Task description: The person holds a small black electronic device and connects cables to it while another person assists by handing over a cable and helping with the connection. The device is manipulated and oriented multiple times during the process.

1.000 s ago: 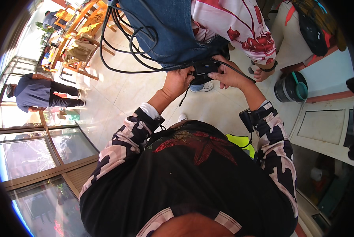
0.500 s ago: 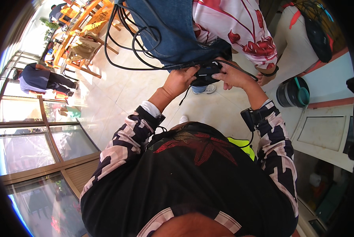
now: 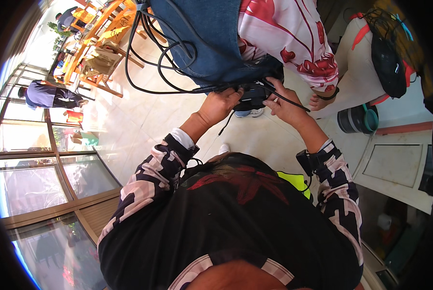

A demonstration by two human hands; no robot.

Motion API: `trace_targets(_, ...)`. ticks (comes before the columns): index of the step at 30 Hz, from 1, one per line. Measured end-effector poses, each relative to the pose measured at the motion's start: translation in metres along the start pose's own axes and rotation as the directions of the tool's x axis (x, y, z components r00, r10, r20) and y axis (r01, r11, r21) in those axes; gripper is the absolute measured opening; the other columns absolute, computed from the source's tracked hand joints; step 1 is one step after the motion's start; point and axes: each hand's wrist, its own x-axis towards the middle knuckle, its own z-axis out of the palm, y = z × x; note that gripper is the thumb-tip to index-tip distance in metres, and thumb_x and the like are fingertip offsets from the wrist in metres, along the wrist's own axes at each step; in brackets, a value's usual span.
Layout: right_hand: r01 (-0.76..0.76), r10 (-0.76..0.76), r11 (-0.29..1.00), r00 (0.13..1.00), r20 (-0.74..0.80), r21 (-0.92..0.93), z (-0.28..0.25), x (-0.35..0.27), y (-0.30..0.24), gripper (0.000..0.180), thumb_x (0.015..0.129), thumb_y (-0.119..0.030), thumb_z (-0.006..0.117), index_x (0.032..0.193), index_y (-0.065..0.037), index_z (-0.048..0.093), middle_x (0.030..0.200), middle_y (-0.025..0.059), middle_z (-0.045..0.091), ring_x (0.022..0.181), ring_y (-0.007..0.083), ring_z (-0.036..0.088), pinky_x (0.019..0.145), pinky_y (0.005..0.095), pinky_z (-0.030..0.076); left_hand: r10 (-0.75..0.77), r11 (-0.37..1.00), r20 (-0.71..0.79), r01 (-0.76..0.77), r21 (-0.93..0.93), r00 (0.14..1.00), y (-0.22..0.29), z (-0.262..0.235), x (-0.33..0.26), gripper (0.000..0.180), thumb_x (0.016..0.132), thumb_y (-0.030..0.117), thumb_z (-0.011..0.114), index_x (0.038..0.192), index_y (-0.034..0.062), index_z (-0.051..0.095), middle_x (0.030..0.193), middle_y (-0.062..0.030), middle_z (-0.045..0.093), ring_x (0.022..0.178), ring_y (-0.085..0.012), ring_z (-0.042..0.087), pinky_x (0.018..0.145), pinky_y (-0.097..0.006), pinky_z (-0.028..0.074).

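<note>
Both my hands grip a black box-shaped device (image 3: pixel 251 98) with black cables, at the waist of a person in blue denim (image 3: pixel 197 38). My left hand (image 3: pixel 220 105) is closed on its left side, the thumb and fingers pressed against it. On the other side my right hand (image 3: pixel 286 103) is closed on it, with a black cable passing across the fingers. Looped black cables (image 3: pixel 165 58) hang over the denim and run to the device. A loose cable end dangles below my left hand. What kind of device it is cannot be made out.
The other person's floral sleeve (image 3: pixel 293 48) is close by my right hand. To the right stands a dark bucket (image 3: pixel 350 120) with a green dipper (image 3: pixel 371 119). Wooden tables (image 3: pixel 93 36) are at the far left, and a person (image 3: pixel 47 94) is near the glass panels (image 3: pixel 35 188).
The device and my hands have shifted slightly downward. My right fingers now point more upward beside the cable. The person by the glass has moved a little left.
</note>
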Motion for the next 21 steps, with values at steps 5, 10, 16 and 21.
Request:
trace_targets(5, 0.238, -0.342, 0.898, 0.906, -0.249, -0.369, 0.017, -0.015, 0.006, 0.043, 0.086, -0.012, 0.062, 0.127, -0.004, 0.050, 0.094, 0.0157, 0.066, 0.076, 0.0305, 0.065, 0.067, 0.0370, 0.052, -0.015, 0.998, -0.016, 0.014, -0.060, 1.000, -0.006, -0.001, 0.007, 0.044, 0.073, 0.004, 0.071, 0.115, 0.0034, 0.062, 0.082, -0.0101, 0.057, 0.069, -0.0286, 0.060, 0.062, -0.036, 0.050)
trace_targets(10, 0.373, -0.575, 0.722, 0.792, -0.206, -0.582, 0.020, -0.020, 0.011, 0.038, 0.083, -0.005, 0.061, 0.121, -0.004, 0.060, 0.107, 0.0152, 0.063, 0.081, 0.0295, 0.066, 0.072, 0.0357, 0.053, -0.008, 0.998, -0.004, 0.008, -0.069, 1.000, 0.000, -0.001, 0.013, 0.042, 0.074, 0.004, 0.071, 0.115, 0.0031, 0.062, 0.082, -0.0105, 0.057, 0.071, -0.0288, 0.060, 0.063, -0.036, 0.050)
trace_targets(16, 0.385, -0.569, 0.779, 0.765, -0.301, -0.495, 0.027, -0.019, 0.022, 0.037, 0.081, -0.002, 0.061, 0.119, -0.004, 0.061, 0.100, 0.0131, 0.064, 0.072, 0.0291, 0.065, 0.062, 0.0352, 0.053, 0.011, 0.992, -0.043, -0.016, -0.124, 0.999, 0.002, 0.001, 0.019, 0.038, 0.075, 0.003, 0.071, 0.112, 0.0051, 0.065, 0.081, -0.0115, 0.059, 0.072, -0.0301, 0.060, 0.065, -0.037, 0.050)
trace_targets(21, 0.349, -0.477, 0.846, 0.832, -0.282, -0.402, 0.024, -0.018, 0.026, 0.033, 0.082, 0.000, 0.059, 0.115, -0.005, 0.062, 0.091, 0.0128, 0.065, 0.066, 0.0303, 0.064, 0.057, 0.0354, 0.052, 0.014, 0.980, -0.218, -0.057, -0.191, 0.976, -0.002, 0.008, 0.017, 0.023, 0.074, 0.003, 0.072, 0.096, 0.0067, 0.069, 0.081, -0.0106, 0.062, 0.073, -0.0295, 0.061, 0.067, -0.037, 0.049)
